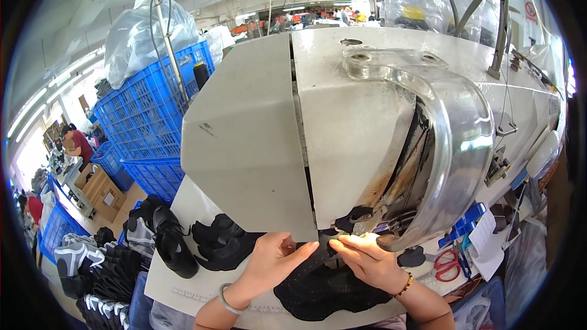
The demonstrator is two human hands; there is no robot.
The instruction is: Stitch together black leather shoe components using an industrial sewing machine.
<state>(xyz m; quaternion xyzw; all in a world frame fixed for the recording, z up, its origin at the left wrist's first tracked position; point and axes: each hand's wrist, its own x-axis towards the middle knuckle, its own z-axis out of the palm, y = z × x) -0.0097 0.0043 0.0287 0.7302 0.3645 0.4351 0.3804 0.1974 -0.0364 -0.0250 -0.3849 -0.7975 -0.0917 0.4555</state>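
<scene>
A black shoe upper (330, 290) lies spread on the sewing machine's bed, its lower edge hanging toward me. My left hand (269, 263) is at its upper left edge, thumb stretched along it and other fingers curled, partly hidden by the machine head. Opposite, my right hand (370, 263) has its fingers pressed together on the upper's top edge, beneath the machine head. The large pale grey sewing machine (244, 140) fills the middle; its needle area is mostly hidden. A curved clear guard (465, 134) arches down beside my right hand.
Several black shoe pieces (223, 244) and a black shoe (174, 244) sit left on the white table. Red-handled scissors (447, 266) and papers (483, 238) lie right. Blue crates (150, 110) are stacked behind left. Another person (79, 143) works at far left.
</scene>
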